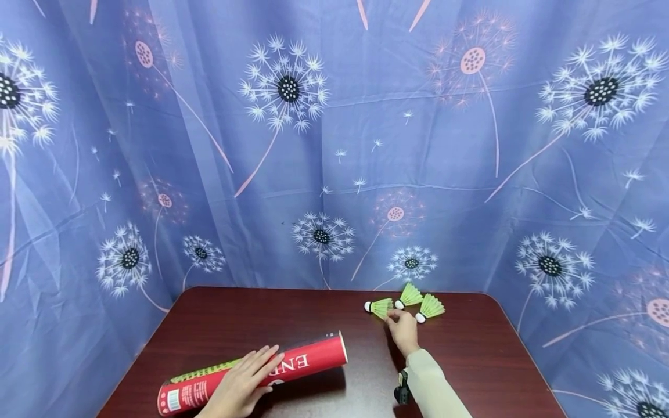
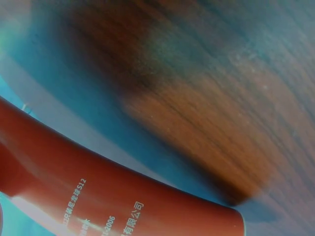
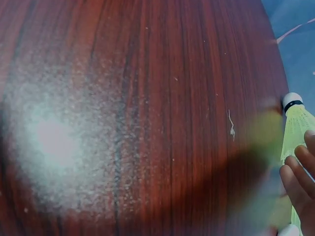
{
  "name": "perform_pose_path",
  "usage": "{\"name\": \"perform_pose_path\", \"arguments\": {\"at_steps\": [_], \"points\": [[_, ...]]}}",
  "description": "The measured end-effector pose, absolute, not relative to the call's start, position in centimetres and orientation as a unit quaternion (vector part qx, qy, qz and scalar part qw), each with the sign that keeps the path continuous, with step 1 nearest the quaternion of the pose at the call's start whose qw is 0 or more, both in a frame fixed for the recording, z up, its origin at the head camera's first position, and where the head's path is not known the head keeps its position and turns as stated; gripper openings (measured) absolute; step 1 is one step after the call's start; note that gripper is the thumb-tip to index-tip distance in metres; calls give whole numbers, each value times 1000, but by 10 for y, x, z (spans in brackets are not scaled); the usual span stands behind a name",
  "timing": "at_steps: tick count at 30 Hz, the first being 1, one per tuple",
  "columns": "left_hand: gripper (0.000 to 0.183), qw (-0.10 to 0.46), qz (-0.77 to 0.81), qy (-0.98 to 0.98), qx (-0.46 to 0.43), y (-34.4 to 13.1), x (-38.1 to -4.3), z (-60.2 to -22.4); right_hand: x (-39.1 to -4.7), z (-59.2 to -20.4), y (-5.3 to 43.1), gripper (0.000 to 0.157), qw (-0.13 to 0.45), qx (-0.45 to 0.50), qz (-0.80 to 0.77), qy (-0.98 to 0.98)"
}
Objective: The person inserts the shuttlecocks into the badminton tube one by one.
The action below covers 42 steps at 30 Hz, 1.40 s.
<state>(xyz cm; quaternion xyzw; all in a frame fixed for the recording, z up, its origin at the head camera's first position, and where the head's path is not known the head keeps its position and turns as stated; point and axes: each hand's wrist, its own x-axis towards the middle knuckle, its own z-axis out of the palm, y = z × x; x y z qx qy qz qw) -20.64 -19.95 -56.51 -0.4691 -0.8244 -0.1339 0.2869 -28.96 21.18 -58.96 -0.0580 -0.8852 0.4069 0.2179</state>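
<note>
A red shuttlecock tube (image 1: 313, 356) with white lettering and a green net pattern lies slantwise at the front left, its rimmed end toward the right. My left hand (image 1: 243, 377) rests over its middle, fingers extended across the top and thumb along the near side. In the left wrist view the tube (image 2: 147, 196) fills the lower part. Farther back, my right hand (image 1: 403, 332) pinches the skirt edge of the leftmost yellow-green shuttlecock (image 1: 380, 307). The right wrist view shows fingers (image 3: 298, 179) against this shuttlecock's skirt (image 3: 297, 129); its white cork points away from them.
Two more shuttlecocks, one at the back (image 1: 410, 296) and one to the right (image 1: 431, 307), lie close beside the right hand. The dark red wooden table (image 1: 470, 360) has rounded back corners. A blue dandelion-print curtain (image 1: 355, 145) hangs behind and on both sides.
</note>
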Motion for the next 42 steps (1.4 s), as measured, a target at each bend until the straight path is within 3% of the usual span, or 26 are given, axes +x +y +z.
{"name": "perform_pose_path", "arguments": {"at_steps": [4,16,23,29,42], "points": [[61,283,-137,-825,-469,-201,-206,-567,-290,-592,214,7,223,-62,403,-886],[55,280,-143,-831,-459,-201,-204,-560,-282,-579,219,6,217,-30,424,-879],[55,278,-155,-829,-459,-197,-204,-559,-270,-573,223,5,243,-17,406,-881],[53,296,-153,-823,-459,-197,-203,-559,-260,-571,229,10,267,13,401,-876],[51,317,-140,-817,-461,-193,-211,-555,-236,-556,216,6,253,56,488,-833]]}}
